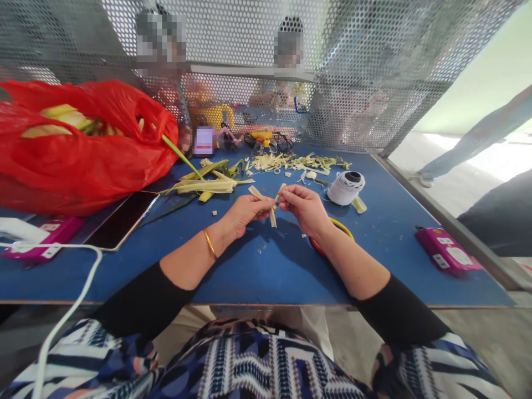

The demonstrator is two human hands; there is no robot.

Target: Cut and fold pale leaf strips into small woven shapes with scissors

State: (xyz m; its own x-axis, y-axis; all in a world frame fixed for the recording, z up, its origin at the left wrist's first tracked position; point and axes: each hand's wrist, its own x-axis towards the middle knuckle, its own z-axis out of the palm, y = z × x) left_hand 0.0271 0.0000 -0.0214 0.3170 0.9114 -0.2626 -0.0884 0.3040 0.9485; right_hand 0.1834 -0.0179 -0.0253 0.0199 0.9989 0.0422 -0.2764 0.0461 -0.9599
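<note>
Both my hands meet over the middle of the blue table [266, 271]. A small bundle of pale leaf strips [273, 215], crossed over each other, is pinched between the thumb and fingers of my left hand [248, 210]. My right hand [302, 204] has its thumb and forefinger closed on the upper end of one of these strips. Just beyond my right hand stands a spool of white thread [346, 188], tilted a little. Under my right wrist lies a red and yellow ring-shaped thing [341, 226], partly hidden by the forearm.
Cut leaf scraps [282, 162] and longer leaves [211, 184] lie farther back. A red plastic bag [124, 160] and a tablet [122, 220] are at left, with a white cable [89, 277]. A pink packet [446, 250] sits at right. A perforated metal screen [245, 86] bounds the back.
</note>
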